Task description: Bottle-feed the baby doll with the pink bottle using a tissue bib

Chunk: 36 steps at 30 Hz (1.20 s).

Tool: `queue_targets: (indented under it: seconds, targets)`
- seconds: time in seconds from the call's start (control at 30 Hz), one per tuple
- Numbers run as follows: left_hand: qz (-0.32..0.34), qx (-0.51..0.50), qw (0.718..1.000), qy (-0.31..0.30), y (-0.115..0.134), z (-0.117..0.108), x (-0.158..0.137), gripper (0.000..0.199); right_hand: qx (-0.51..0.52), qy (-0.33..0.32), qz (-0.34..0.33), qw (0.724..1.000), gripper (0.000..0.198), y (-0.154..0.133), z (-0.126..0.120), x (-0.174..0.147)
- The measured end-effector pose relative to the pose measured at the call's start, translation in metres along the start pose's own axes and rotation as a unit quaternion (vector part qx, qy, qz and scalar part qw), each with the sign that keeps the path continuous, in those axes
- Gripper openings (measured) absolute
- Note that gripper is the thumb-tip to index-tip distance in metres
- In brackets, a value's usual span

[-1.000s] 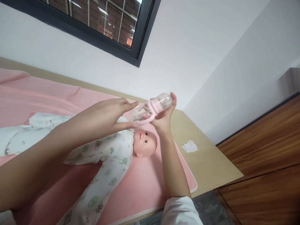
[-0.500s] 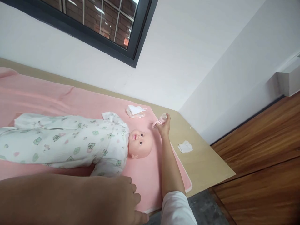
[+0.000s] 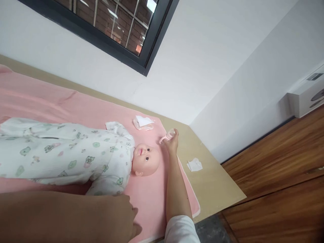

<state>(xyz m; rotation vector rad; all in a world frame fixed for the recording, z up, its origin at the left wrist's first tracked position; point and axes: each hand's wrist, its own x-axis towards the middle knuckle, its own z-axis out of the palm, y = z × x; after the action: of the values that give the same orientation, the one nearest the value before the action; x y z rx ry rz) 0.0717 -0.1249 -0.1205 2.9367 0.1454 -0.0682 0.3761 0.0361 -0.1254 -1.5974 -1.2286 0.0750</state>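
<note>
head view shows the right grip [image 3: 172, 143] holding the bottle [image 3: 170, 134], its pink handle [image 3: 162, 139] jutting leftward.

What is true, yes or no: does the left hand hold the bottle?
No, the right hand grips the bottle, while the left hand is apart from it.

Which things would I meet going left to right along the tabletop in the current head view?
Doll's patterned outfit, clear packet with white paper, bottle in the right hand, white tissue or cloth.
</note>
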Motion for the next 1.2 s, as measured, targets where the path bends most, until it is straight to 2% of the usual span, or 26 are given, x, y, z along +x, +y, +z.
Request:
queue_targets:
  seconds: [0.1, 0.3, 0.43, 0.6, 0.7, 0.77, 0.97, 1.1, 1.2]
  targets:
    - [0.015, -0.024, 0.999, -0.033, -0.003, 0.007, 0.004, 0.051, 0.002, -0.005, -0.005, 1.000, 0.086, 0.003, 0.000, 0.002]
    - [-0.005, -0.062, 0.998, -0.017, -0.008, 0.006, 0.004, 0.053, -0.028, -0.013, -0.001, 1.000, 0.084, 0.008, -0.001, 0.006]
    - [-0.007, -0.033, 0.999, -0.031, -0.004, -0.002, 0.006, 0.044, -0.042, -0.013, -0.005, 0.999, 0.082, 0.007, -0.002, 0.005]
    - [0.001, 0.021, 0.998, -0.058, 0.001, -0.010, 0.012, 0.041, -0.052, -0.002, 0.004, 0.999, 0.085, 0.005, -0.001, 0.000]
    - [0.003, 0.060, 0.992, -0.107, 0.003, -0.010, 0.015, 0.044, -0.054, -0.003, 0.012, 0.998, 0.089, 0.006, 0.001, -0.004]
    - [0.007, 0.070, 0.990, -0.118, 0.004, -0.008, 0.017, 0.049, -0.052, 0.001, 0.010, 0.999, 0.089, 0.008, 0.002, -0.006]
    - [0.018, 0.036, 0.994, -0.099, 0.005, 0.003, 0.022, 0.067, -0.032, 0.009, 0.007, 0.999, 0.089, 0.012, 0.003, -0.006]
    - [-0.003, 0.049, 0.993, -0.108, 0.010, -0.008, 0.012, 0.048, -0.034, 0.014, 0.014, 0.999, 0.089, 0.011, 0.002, -0.005]
    - [0.016, 0.051, 0.997, -0.053, 0.014, -0.020, 0.000, 0.048, -0.039, 0.015, 0.019, 0.999, 0.088, 0.011, 0.002, -0.004]
